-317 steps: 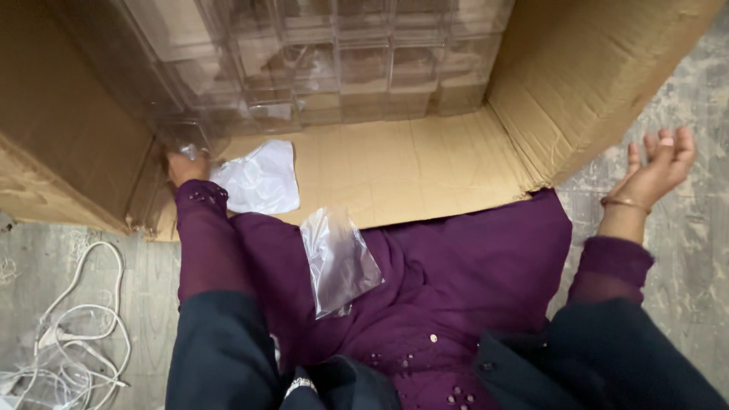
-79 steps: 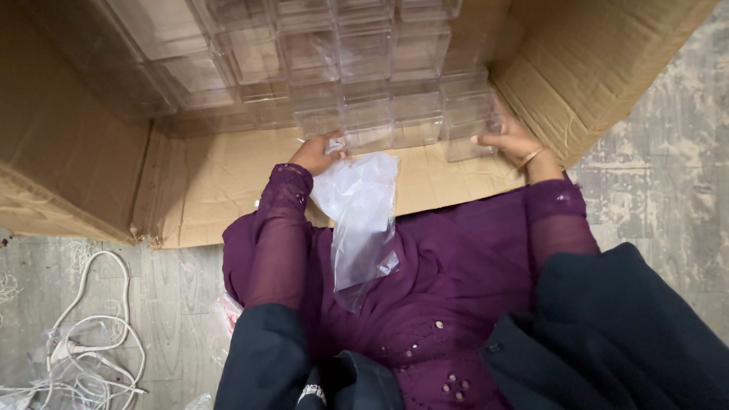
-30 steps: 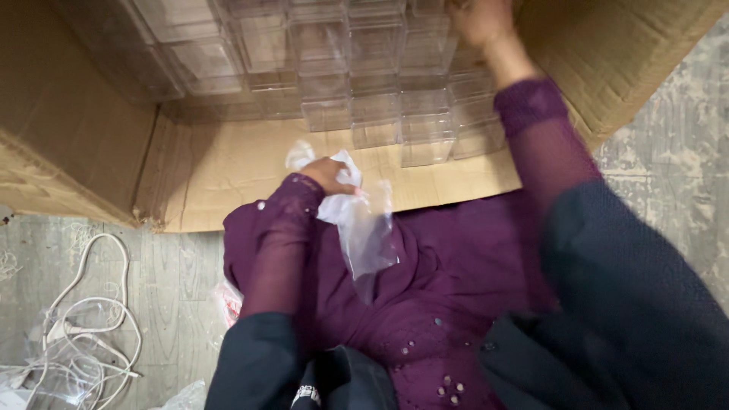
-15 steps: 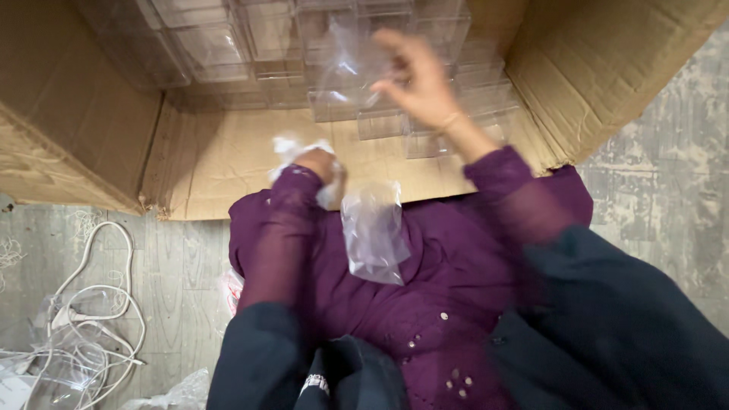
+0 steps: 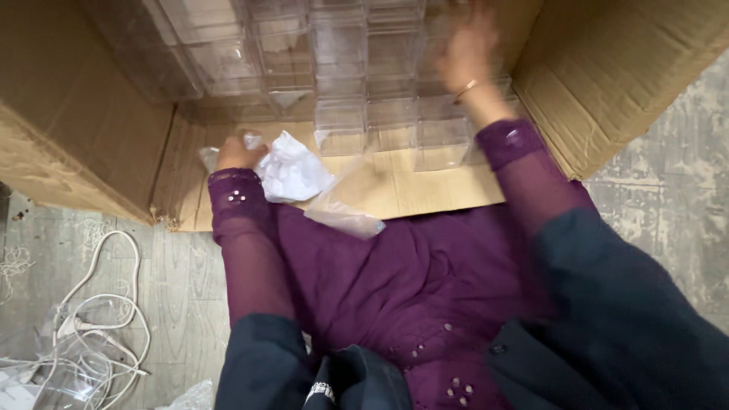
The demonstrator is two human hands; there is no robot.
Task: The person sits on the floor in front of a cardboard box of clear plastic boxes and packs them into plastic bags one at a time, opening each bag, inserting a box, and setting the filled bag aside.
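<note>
A big cardboard box (image 5: 623, 83) lying on its side fills the top of the frame, its flap (image 5: 425, 190) spread flat toward the person across the middle. Stacked rows of clear plastic boxes (image 5: 342, 68) fill its inside in the upper centre. Below, a purple garment (image 5: 395, 281) covers the lower centre, with the grey floor (image 5: 683, 220) at both sides and a white cable (image 5: 99, 304) coiled at lower left. The right hand (image 5: 467, 53), blurred, reaches among the clear boxes at upper right; whether it grips anything I cannot tell. The left hand (image 5: 239, 152), left of centre, is closed on crumpled white paper (image 5: 292, 171), with a clear plastic bag (image 5: 345, 216) just beside it on the flap
</note>
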